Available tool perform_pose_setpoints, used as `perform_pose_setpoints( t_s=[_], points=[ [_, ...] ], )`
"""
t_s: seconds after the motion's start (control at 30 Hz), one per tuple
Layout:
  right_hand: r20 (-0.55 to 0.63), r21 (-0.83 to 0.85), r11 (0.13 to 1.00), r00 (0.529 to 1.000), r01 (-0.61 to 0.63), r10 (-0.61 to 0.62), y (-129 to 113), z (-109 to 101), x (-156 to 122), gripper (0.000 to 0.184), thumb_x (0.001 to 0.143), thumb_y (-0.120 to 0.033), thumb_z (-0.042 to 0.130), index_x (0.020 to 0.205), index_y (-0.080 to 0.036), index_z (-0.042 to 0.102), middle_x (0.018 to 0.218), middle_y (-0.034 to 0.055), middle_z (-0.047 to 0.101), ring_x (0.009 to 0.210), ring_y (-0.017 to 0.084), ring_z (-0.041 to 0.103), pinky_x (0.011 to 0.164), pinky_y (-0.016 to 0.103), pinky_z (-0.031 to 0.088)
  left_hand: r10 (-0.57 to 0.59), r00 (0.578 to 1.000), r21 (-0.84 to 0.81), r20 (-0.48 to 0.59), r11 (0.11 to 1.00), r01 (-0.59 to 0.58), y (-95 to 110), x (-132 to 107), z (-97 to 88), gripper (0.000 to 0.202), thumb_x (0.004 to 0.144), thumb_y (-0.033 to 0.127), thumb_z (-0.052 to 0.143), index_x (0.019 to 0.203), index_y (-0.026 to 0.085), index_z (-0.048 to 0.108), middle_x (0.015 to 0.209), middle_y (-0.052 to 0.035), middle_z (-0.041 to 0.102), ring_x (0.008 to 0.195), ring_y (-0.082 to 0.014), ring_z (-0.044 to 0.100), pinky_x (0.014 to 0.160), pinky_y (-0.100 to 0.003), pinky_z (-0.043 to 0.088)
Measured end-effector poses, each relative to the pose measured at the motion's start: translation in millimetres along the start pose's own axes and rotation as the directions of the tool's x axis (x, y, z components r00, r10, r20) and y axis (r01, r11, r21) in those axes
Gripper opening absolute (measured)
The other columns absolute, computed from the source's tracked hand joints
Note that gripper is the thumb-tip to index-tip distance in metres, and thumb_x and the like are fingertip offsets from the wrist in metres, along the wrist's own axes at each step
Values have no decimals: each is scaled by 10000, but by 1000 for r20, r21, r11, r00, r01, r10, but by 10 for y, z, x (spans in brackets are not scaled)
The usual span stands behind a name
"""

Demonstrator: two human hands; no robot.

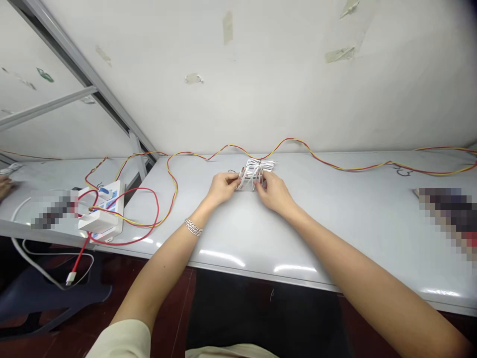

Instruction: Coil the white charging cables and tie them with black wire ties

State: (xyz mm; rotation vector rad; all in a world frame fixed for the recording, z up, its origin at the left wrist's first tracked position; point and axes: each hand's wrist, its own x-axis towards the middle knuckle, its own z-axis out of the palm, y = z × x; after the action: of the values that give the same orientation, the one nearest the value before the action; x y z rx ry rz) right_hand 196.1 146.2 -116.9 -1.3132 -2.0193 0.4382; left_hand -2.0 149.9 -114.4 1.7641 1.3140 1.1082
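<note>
A bundle of thin white cable point(257, 165), folded into loops and tied round its middle, rests on the grey tabletop in front of me. My left hand point(224, 187) pinches the bundle's left end between thumb and fingers. At the opposite end, my right hand point(274, 191) grips it with the thumb in front, its other fingers partly hidden behind. Some white strands hang down between the two hands. Something clear, perhaps plastic, seems to lie under the strands; I cannot make it out.
A twisted red-and-yellow wire point(328, 163) runs along the wall. At left, a white power strip point(118, 211) holds plugs and a looping red cable point(154, 199). Another person's hand point(5, 186) shows at the far left. A blurred-out object point(450, 214) lies at right.
</note>
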Motion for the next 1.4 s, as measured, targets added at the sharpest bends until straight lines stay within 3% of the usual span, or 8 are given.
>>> perform_pose_setpoints(
  t_s=[0.17, 0.43, 0.63, 1.0, 1.17, 1.4],
  points=[
    [31, 60, 998, 999, -12, 11, 13, -10, 19, 223, 883, -258, 546, 1056, -143, 626, 970, 109, 694, 804, 221, 603, 776, 339, 458, -79, 996, -92, -33, 993, 75, 3, 7, -4, 267, 799, 215, 668, 1016, 125, 796, 986, -85, 786, 851, -205, 709, 814, -306, 547],
    [73, 180, 980, 994, -88, 76, 33, -11, 34, 273, 855, -250, 584, 1101, -157, 656, 977, 75, 708, 777, 185, 622, 775, 312, 474, -111, 991, -76, -78, 992, 105, -27, 25, -10, 216, 785, 220, 674, 935, 114, 789, 900, -76, 787, 795, -196, 714, 762, -294, 558],
    [68, 181, 980, 995, -79, 68, 39, 0, 42, 360, 866, -286, 584, 1189, -132, 627, 1039, 110, 693, 824, 201, 633, 811, 331, 488, -133, 987, -61, -89, 990, 127, -68, 28, 1, 181, 800, 138, 595, 904, 116, 741, 844, -82, 756, 746, -180, 712, 702, -285, 565],
    [53, 41, 999, 999, -4, 2, 84, 30, 44, 315, 806, -142, 506, 1083, -140, 654, 986, 124, 674, 813, 225, 623, 809, 356, 504, -281, 954, -285, -102, 927, 242, 2, 30, 60, 107, 768, 41, 600, 830, 102, 664, 730, -40, 675, 622, -128, 680, 630, -258, 577],
    [-5, 134, 986, 995, -96, 97, 86, 9, 42, 394, 797, -138, 553, 1182, -147, 635, 1023, 104, 675, 786, 186, 646, 824, 331, 517, -315, 936, -333, -156, 909, 251, -33, 42, 50, 86, 761, 65, 616, 828, 100, 657, 737, -36, 662, 603, -129, 673, 597, -266, 576],
    [-23, 219, 960, 983, -174, 183, 53, -33, 43, 239, 781, -120, 567, 1005, -168, 634, 873, 48, 687, 745, 164, 644, 778, 318, 524, -327, 923, -340, -204, 908, 246, -61, 47, 18, 44, 762, 130, 680, 784, 113, 646, 710, -36, 650, 611, -127, 658, 590, -259, 569]
  ],
)
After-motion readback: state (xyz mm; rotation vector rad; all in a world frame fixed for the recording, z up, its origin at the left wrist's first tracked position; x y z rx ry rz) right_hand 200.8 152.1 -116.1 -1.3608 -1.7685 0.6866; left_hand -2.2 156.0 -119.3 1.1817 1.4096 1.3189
